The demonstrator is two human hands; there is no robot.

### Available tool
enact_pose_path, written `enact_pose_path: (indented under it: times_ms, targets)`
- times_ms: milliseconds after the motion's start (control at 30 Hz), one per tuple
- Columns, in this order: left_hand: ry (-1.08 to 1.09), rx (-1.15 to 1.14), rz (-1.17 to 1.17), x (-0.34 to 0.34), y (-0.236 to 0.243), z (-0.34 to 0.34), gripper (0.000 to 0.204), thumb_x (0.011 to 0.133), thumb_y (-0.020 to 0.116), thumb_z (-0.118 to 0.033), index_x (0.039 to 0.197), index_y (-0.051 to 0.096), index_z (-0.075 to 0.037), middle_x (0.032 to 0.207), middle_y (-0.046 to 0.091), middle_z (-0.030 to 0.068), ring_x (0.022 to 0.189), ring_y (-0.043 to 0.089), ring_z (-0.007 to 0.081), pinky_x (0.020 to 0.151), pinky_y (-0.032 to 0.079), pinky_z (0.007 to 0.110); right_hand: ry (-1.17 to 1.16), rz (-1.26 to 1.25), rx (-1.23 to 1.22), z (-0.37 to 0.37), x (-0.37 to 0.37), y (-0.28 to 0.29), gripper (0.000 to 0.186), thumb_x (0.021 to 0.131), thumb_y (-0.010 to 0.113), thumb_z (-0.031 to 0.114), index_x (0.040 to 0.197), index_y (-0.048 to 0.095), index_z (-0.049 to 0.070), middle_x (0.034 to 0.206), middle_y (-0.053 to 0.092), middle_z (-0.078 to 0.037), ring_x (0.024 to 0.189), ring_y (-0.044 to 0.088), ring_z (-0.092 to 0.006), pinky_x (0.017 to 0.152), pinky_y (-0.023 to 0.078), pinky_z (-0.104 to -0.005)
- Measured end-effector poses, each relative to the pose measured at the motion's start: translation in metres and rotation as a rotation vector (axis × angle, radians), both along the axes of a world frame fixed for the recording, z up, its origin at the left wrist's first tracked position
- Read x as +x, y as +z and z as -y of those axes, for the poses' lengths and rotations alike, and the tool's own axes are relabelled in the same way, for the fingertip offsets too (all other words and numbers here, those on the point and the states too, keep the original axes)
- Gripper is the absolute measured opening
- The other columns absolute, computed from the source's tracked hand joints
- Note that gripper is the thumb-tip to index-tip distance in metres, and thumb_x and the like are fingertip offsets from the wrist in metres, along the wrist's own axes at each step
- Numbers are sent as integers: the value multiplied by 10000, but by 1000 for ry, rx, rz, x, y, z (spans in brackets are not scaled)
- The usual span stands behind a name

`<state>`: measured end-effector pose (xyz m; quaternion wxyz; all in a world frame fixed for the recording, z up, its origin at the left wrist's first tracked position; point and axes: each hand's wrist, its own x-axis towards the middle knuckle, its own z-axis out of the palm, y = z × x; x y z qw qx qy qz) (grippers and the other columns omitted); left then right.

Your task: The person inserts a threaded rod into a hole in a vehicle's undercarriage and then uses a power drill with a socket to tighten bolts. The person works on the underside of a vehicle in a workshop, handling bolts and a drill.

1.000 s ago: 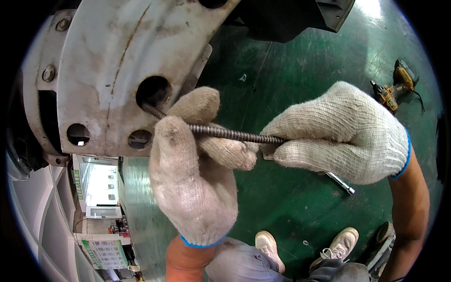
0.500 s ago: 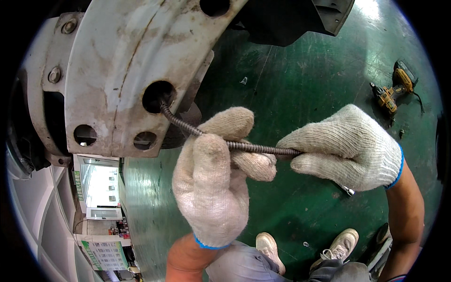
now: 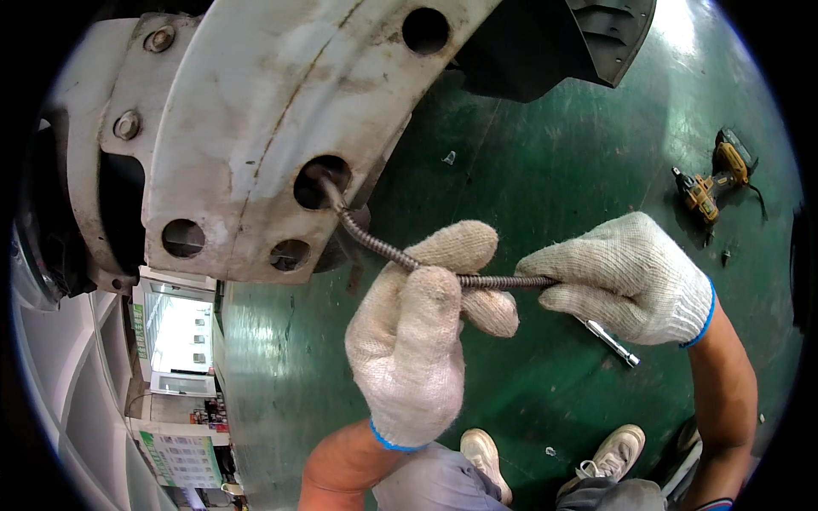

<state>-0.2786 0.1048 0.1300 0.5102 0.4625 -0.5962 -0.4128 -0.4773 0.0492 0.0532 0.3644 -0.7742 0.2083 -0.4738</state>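
— What can't you make out here?

— The far end of the flexible coiled shaft [image 3: 400, 255]: it runs into a round hole [image 3: 322, 180] in the curved grey metal housing [image 3: 256, 128], and whatever it meets inside is dark. Its other end is buried in the right hand [image 3: 626, 281], so where it stops is hidden too. A thin chrome rod [image 3: 609, 341] pokes out below that glove; whether it joins the shaft I cannot tell.

— Does the hole hold anything else?

— Only the shaft. The other holes in the housing look dark and I see nothing in them.

— Which way does the shaft lie?

— Its long axis runs from the hole at upper left, bends down and right, then levels out nearly flat across the middle toward the right glove.

— And the hands?

— Both wear white knit gloves. The left hand [image 3: 417, 341] pinches the shaft at mid-length between thumb and fingers. The right hand is closed in a fist round its end.

— Anything about?

— A yellow cordless drill [image 3: 711, 183] lies well apart on the green floor [image 3: 528, 170], and the person's pale shoes [image 3: 613, 451] show at the lower edge.
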Motion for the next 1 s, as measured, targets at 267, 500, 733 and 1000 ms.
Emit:
enact_pose_path:
  times_ms: [267, 500, 733, 1000]
  targets:
    - [-33, -1, 78, 8, -7, -5, 463, 1033, 510, -299, 1261, 532, 104, 850, 701, 148, 737, 675, 208, 722, 578, 370, -155, -9, -219, 1, 4, -7, 226, 850, 719, 194, 1033, 698, 64, 746, 661, -111, 640, 641, -305, 587, 507, -390]
    - [-54, 54, 62, 12, -13, -9, 518, 1014, 553, -297, 1268, 506, 152, 867, 690, 149, 790, 674, 211, 785, 568, 369, -227, -106, -282, -4, 3, -9, 271, 826, 729, 197, 1065, 683, 81, 728, 650, -85, 631, 630, -292, 583, 489, -394]
    - [-125, 119, 234, 23, -21, -8, 498, 1014, 556, -288, 1297, 506, 118, 897, 689, 138, 826, 674, 209, 806, 559, 346, -278, -126, -278, -9, 6, -31, 282, 828, 715, 202, 1082, 677, 86, 708, 621, -85, 633, 614, -292, 597, 476, -396]
    - [-213, 168, -380, 32, 6, 18, 629, 916, 689, -329, 1392, 408, -29, 1324, 508, 127, 1166, 574, 232, 960, 501, 403, -311, -200, -305, -12, 2, -34, 282, 831, 707, 190, 1078, 676, 58, 731, 639, -101, 645, 623, -301, 599, 467, -399]
